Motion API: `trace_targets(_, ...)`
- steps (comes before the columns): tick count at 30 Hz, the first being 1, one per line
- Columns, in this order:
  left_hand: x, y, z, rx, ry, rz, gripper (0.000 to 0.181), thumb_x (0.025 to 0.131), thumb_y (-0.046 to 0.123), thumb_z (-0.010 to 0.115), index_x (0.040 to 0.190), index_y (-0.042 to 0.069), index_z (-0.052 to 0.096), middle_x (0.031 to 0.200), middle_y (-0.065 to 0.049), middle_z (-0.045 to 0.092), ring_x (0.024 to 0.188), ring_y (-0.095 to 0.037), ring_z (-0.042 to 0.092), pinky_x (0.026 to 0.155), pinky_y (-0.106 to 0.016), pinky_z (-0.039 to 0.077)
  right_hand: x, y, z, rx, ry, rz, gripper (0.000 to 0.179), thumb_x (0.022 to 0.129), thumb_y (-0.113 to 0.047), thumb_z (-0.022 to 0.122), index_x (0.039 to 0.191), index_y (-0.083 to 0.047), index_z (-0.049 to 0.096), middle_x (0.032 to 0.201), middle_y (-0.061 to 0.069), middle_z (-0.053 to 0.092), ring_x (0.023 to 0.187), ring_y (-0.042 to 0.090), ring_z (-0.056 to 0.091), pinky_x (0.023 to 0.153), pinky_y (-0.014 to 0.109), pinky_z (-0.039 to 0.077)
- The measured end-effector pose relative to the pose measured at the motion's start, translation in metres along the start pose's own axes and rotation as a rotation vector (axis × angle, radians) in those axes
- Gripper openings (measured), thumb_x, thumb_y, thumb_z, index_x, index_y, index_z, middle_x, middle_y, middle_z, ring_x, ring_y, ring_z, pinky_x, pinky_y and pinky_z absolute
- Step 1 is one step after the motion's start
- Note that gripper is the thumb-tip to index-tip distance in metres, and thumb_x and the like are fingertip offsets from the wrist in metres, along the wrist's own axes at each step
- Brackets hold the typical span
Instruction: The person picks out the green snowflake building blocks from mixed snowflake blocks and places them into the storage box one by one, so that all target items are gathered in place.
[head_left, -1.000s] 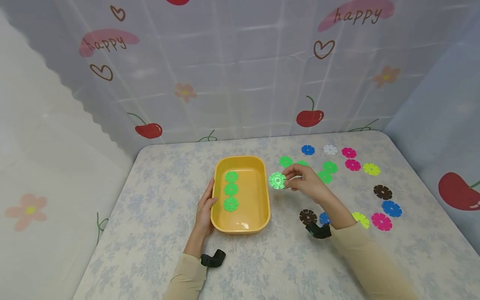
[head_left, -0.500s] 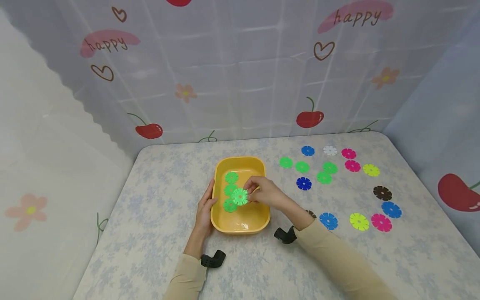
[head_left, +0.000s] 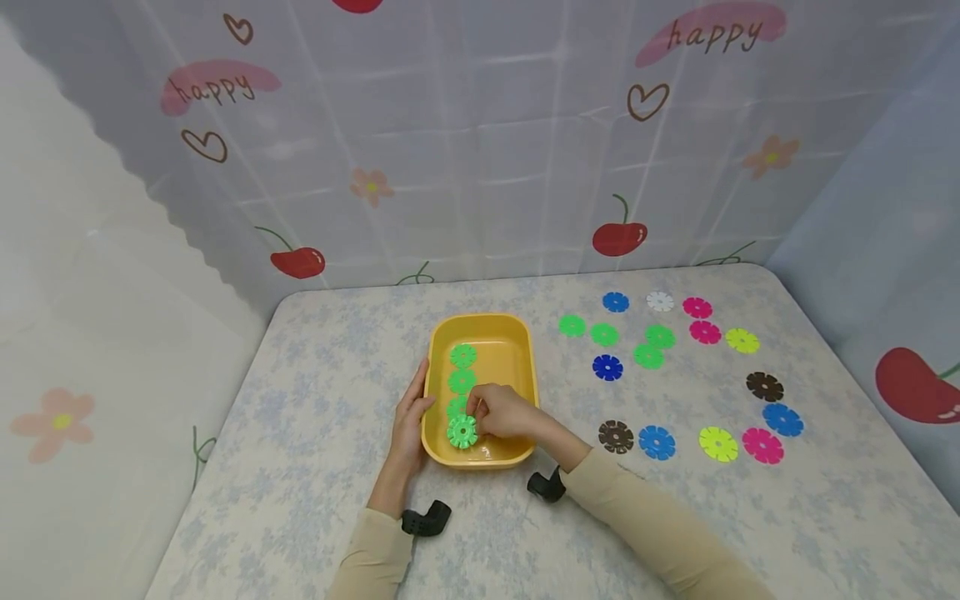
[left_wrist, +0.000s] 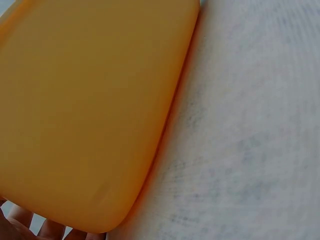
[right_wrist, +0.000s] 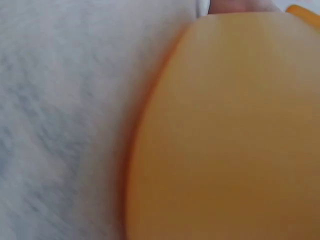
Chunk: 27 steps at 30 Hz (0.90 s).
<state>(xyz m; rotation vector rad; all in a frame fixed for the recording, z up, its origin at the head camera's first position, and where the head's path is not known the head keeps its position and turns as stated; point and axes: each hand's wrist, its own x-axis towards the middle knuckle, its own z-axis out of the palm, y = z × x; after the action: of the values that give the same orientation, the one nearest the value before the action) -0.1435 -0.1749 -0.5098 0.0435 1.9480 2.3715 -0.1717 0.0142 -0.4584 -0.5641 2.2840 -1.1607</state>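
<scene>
I see the right hand (head_left: 504,412) pinching a green disc (head_left: 462,432) over the yellow tray (head_left: 504,362), at the near end of three matching discs (head_left: 462,381); the left hand (head_left: 408,421) grips the tray's left side.

The right hand (head_left: 504,411) and its held disc (head_left: 462,432) partly hide 1 green disc (head_left: 455,407). Wrist views crop the tray (left_wrist: 95,100); at the right wrist, the table (right_wrist: 60,125) looks rather blurred.

From my end I read lettering on the curtain (head_left: 510,225): a left "happy" (head_left: 212,87) and a right "happy" (head_left: 716,32), both over pink.
</scene>
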Motion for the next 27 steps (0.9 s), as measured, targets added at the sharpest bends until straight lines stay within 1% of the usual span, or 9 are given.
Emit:
trace_targets(6,0.0005,-0.0004,-0.0007,-0.002,-0.004,-0.001,0.059,0.102,0.010,0.036,0.156,0.031,0.025,0.163,0.012,0.015,0.151,-0.013,0.016,0.118,-0.032,0.030,0.0031,0.0042,0.0075,-0.020,0.000,0.025,0.016,0.081,0.010,0.062,0.092,-0.002,0.064,0.064,0.003,0.059,0.056,0.014,0.061,0.053,0.022,0.045)
trace_targets(14,0.0001,-0.0007,-0.0008,-0.002,-0.005,0.002,0.060,0.101,0.010,0.036,0.157,0.029,0.024,0.164,0.011,0.014,0.151,-0.013,0.016,0.112,-0.020,0.035,-0.0005,0.0014,0.0090,0.020,-0.011,0.030,0.017,0.080,0.012,0.062,0.092,0.000,0.064,0.064,0.007,0.059,0.056,0.016,0.062,0.049,0.022,0.042)
trace_targets(18,-0.0001,-0.0003,-0.0010,0.003,-0.012,0.005,0.059,0.102,0.011,0.036,0.157,0.029,0.023,0.164,0.011,0.014,0.151,-0.012,0.015,0.113,-0.020,0.034,-0.0012,0.0011,0.0102,0.024,-0.015,0.036,0.017,0.080,0.012,0.061,0.092,0.000,0.064,0.062,0.008,0.058,0.056,0.016,0.062,0.049,0.022,0.041)
trace_targets(22,0.0005,-0.0009,-0.0013,0.015,-0.010,0.006,0.059,0.102,0.010,0.035,0.157,0.029,0.023,0.164,0.010,0.013,0.151,-0.013,0.015,0.115,-0.023,0.033,-0.0010,0.0011,0.0111,0.014,-0.017,0.054,0.017,0.081,0.010,0.062,0.093,-0.001,0.064,0.062,0.008,0.059,0.055,0.018,0.063,0.048,0.022,0.039)
trace_targets(27,0.0012,-0.0016,-0.0014,0.022,-0.009,0.021,0.060,0.101,0.009,0.036,0.158,0.024,0.022,0.165,0.003,0.011,0.152,-0.019,0.012,0.116,-0.026,0.032,-0.0015,0.0003,0.0111,0.004,-0.013,0.057,0.015,0.082,0.009,0.063,0.092,-0.001,0.063,0.061,0.007,0.057,0.056,0.017,0.065,0.047,0.021,0.039)
